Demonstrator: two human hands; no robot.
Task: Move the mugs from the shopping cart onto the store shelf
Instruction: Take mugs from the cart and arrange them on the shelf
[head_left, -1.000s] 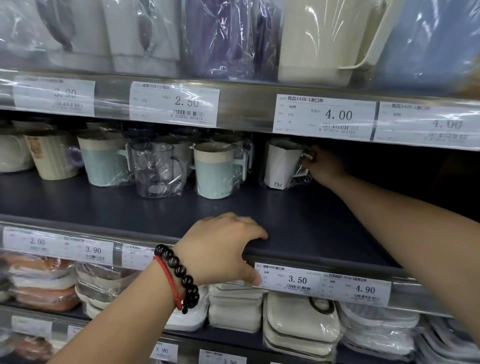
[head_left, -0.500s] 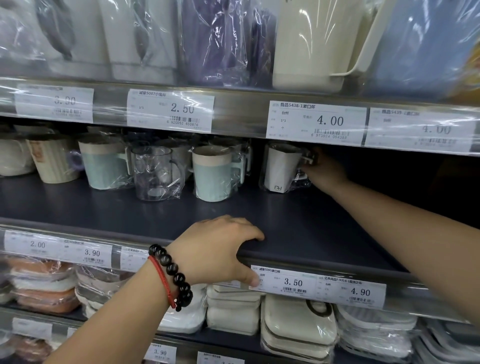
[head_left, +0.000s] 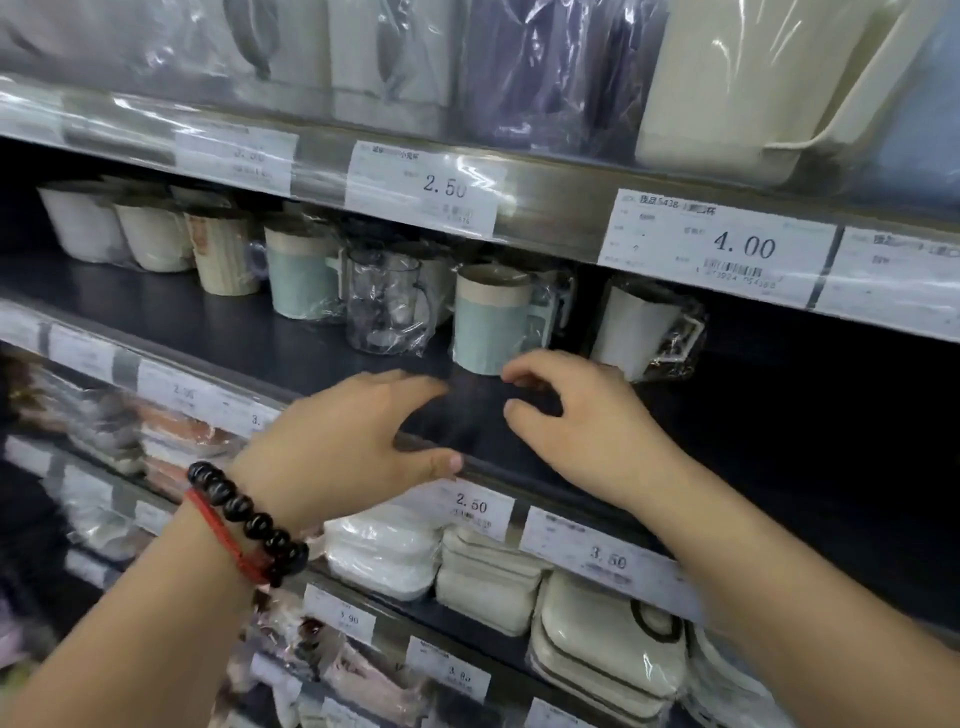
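Both hands empty: left hand (head_left: 343, 441) loose at the shelf (head_left: 218, 332) front edge, right hand (head_left: 576, 415) slack near it, white mug (head_left: 631, 332) placed mid-shelf, so next I'd reach to the unseen cart.

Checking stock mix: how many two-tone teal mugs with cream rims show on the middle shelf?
2. One teal mug stands left of the clear mug; the other teal mug stands right of it. More may be hidden behind.
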